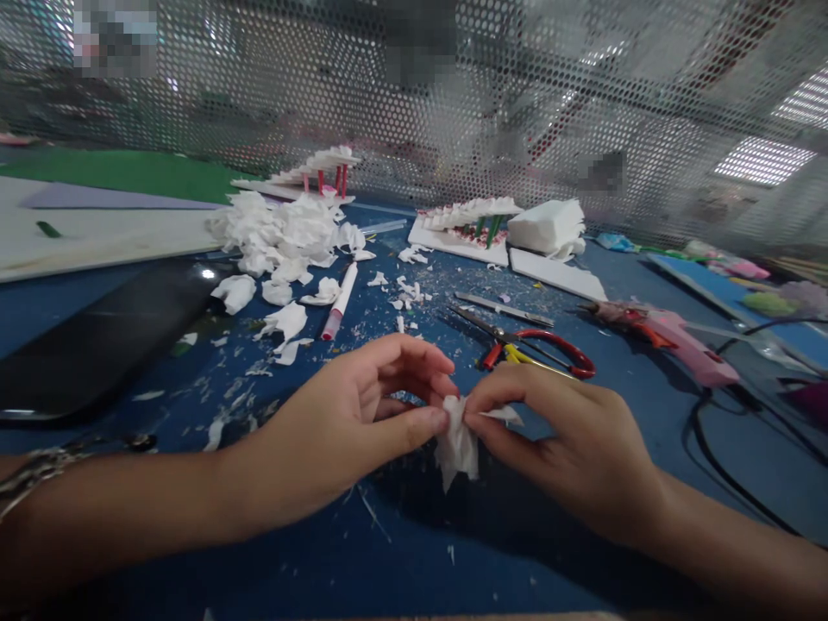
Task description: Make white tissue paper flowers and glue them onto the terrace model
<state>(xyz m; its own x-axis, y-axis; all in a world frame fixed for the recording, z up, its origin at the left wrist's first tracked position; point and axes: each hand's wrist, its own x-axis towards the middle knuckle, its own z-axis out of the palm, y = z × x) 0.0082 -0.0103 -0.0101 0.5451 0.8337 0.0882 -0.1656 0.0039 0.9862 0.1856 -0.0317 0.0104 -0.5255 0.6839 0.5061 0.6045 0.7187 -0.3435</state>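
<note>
Between my two hands is a small crumpled piece of white tissue paper (458, 448), its lower end hanging down over the blue table. My left hand (368, 401) pinches its left edge between thumb and fingers. From the other side, my right hand (556, 431) grips it with thumb and forefinger, and a bit of white paper pokes out behind those fingers. Just beyond my right hand lie red-handled scissors (556, 347) and a craft knife or similar slim metal tool (504, 308). A white marker with a red end (340, 302) lies beyond my left hand.
A heap of crumpled white paper (285, 233) lies at the back left, near a black phone-like slab (109, 332). Two small stair models, one with green posts (469, 226), stand at the back. A pink glue gun (686, 341) with a black cable (718, 474) lies right. Paper scraps litter the table.
</note>
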